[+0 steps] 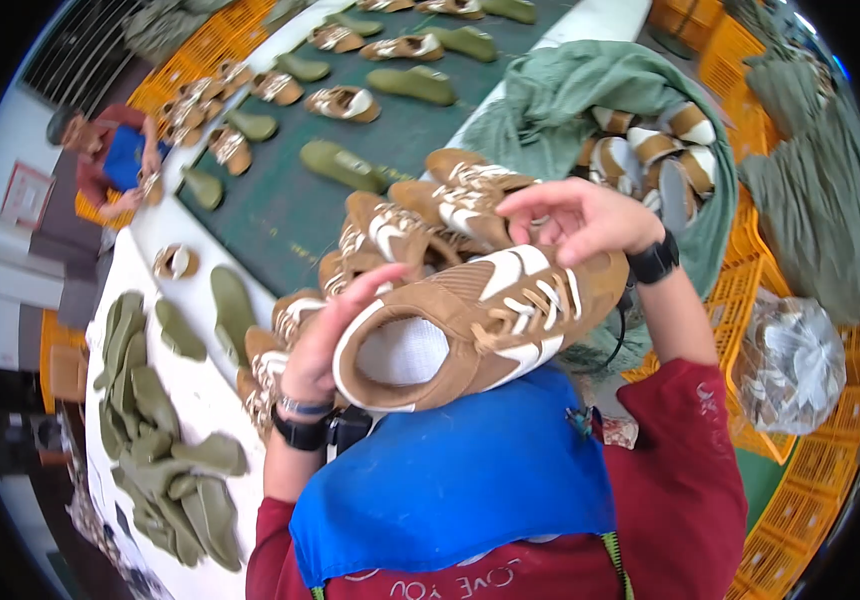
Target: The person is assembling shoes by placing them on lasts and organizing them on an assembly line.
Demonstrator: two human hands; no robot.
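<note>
A brown-and-white lace-up sneaker (490, 325) is held in front of my chest, its opening toward the left and its toe toward the right. My left hand (325, 350) grips it at the heel end, fingers along the far side. At the toe end, my right hand (590, 220) has its fingers bent, with the thumb against the upper; part of its grip is hidden. White lining shows inside the opening. Just beyond my hands, more brown-and-white sneakers (390, 230) lie piled along the table edge.
Olive-green shoe lasts (165, 440) are heaped on the white table at left. Sneakers and lasts line the dark green conveyor belt (280, 200). At right are a green cloth (550, 100) holding shoes, orange crates (830, 480) and a clear bag (790, 365). A co-worker (115, 150) handles a shoe at far left.
</note>
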